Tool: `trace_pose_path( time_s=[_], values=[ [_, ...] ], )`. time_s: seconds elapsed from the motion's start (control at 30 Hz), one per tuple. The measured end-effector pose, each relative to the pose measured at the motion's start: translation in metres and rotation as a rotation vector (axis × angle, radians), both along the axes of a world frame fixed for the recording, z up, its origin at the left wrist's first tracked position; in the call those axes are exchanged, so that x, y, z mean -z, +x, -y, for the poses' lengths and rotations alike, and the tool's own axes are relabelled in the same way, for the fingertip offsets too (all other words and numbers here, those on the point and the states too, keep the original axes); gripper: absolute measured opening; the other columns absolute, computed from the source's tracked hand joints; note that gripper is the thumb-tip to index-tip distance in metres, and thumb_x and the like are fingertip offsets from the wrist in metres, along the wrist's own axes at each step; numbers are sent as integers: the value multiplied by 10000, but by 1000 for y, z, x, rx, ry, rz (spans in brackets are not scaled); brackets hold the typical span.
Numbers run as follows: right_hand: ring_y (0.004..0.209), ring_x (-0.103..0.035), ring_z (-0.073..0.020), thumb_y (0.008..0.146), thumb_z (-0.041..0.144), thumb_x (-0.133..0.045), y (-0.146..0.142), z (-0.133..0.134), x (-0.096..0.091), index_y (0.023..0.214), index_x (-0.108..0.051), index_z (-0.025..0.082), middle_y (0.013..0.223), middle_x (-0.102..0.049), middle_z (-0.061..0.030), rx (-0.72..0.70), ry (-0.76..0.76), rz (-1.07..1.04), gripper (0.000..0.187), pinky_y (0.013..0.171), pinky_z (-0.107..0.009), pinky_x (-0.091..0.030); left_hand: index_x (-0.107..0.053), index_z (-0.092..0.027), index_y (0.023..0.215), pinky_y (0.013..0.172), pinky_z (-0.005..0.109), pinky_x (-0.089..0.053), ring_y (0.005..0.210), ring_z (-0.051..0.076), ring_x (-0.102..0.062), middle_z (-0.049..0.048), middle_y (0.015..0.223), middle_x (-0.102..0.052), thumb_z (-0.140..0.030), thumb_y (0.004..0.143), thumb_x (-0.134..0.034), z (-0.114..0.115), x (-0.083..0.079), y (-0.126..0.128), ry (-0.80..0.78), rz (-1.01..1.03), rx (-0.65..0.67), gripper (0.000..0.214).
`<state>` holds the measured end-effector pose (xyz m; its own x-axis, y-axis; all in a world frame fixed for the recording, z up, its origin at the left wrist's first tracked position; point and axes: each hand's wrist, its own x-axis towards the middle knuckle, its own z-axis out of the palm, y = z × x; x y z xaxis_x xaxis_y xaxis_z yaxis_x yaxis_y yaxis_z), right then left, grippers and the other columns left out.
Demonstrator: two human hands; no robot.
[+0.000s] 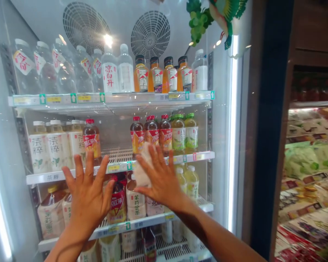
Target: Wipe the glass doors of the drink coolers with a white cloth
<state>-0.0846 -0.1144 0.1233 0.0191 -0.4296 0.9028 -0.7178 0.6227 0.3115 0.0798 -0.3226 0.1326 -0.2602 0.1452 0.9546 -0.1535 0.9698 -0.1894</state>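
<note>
My left hand [89,191] is raised with its fingers spread, its palm toward the glass front of a drinks fridge; nothing is in it. My right hand [162,178] holds a white cloth [142,171] flat under its spread fingers, up against the glass. Part of the cloth sticks out on the left side of that hand. Behind the hands, bottles stand on the shelves: a red-capped tea bottle [92,140] above my left hand, more red-capped bottles [137,134] above the right, and green-capped bottles [191,131] beside them.
The top shelf [112,99] bears clear water bottles [109,71] and black-capped orange bottles [155,76]. Two round fan grilles [150,31] are at the back. A green grape decoration [198,22] hangs at upper right. Packaged goods [308,158] fill shelves farther right, past a dark post [270,127].
</note>
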Motion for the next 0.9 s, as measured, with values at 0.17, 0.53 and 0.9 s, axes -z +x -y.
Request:
trace_pose_path(
  time_s=[0.17, 0.53, 0.9],
  values=[
    [1595, 66, -421, 995, 722, -185, -15, -16, 16, 1632, 170, 189, 1731, 175, -129, 113, -314, 174, 904, 1181, -798, -97, -113, -333, 1646, 1268, 546, 162, 1606, 270, 151, -9, 1754, 71, -282, 1008, -492, 15, 23, 13, 36, -15, -8, 745],
    [1608, 58, -366, 1032, 630, -262, -18, -29, 58, 1644, 79, 109, 1731, 87, -168, 150, -222, 143, 872, 1211, -761, -67, -188, -318, 1634, 1294, 560, 93, 1621, 270, 28, 10, 1751, -26, -290, 993, -530, 13, 60, -9, 43, -61, -74, 727],
    [1617, -22, -312, 1024, 654, -269, 35, 34, 99, 1659, -44, 122, 1735, -99, -150, 3, -22, 48, 858, 1278, -639, -84, -181, -306, 1637, 1307, 595, -32, 1614, 297, -52, 61, 1728, -84, -199, 904, -637, 16, 122, -2, 52, -23, -155, 870]
  ],
)
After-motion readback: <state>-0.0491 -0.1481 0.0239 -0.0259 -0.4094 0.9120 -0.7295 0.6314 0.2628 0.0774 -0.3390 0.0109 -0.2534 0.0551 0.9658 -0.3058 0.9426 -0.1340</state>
